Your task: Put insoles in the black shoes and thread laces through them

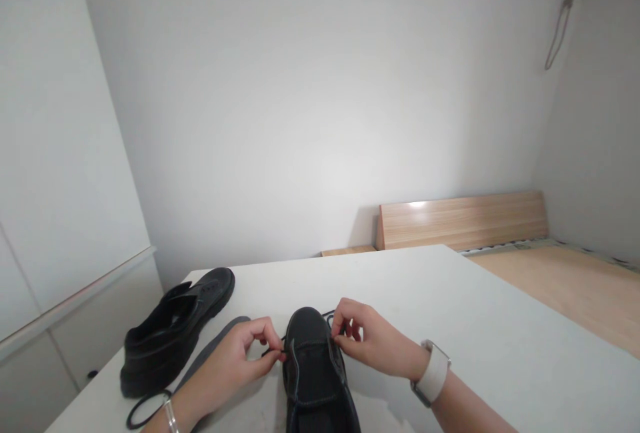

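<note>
A black shoe (313,369) stands on the white table, its toe pointing away from me and its tongue exposed between the eyelet flaps. Thumb and finger of my left hand (247,356) pinch a black shoelace (266,353) at the shoe's left flap. On the other side, my right hand (367,339) is closed in a pinch against the right flap. A loop of lace shows just behind its fingertips, and what lies between them is mostly hidden. Under and beyond my left forearm lies a grey insole (213,346).
A second black shoe (177,329) rests at the table's left edge. Near my left wrist is a loop of black lace (131,416). The white table (425,299) extends to the right, with a wooden headboard (465,219) and bed base (555,279) beyond it.
</note>
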{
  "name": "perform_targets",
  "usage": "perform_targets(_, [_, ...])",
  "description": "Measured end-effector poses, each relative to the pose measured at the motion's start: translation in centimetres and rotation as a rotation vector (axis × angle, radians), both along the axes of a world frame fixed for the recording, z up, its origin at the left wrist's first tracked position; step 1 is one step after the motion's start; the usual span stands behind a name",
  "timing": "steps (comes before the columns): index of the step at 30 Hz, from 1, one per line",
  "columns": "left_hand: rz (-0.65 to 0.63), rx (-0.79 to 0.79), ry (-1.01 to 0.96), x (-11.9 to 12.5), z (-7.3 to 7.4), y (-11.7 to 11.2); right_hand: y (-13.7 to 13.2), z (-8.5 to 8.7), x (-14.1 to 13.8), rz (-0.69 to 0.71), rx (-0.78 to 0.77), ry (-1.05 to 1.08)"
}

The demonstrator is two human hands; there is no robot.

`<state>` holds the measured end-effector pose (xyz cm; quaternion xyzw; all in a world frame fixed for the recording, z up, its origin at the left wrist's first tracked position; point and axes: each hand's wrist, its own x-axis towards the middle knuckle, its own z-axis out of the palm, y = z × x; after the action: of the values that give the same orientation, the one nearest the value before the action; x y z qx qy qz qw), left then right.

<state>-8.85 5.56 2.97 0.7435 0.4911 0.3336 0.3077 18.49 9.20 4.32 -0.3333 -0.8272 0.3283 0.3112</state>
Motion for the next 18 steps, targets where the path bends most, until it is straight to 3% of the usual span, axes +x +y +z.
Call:
perform_targets(5, [-0.019,-0.023,-0.037,0.2,0.7,-0.3,-0.3,0.3,0.0,-0.011,0.077,0.002])
perform_targets(9, [0.043,0.022,-0.004,0.5,1.2,-0.6,0.0,0.0,0.0,-0.017,0.072,-0.028])
perform_targets(18, [0.057,0.066,0.017,0.9,1.1,-0.8,0.1,-0.3,-0.2,-0.012,0.042,-0.029])
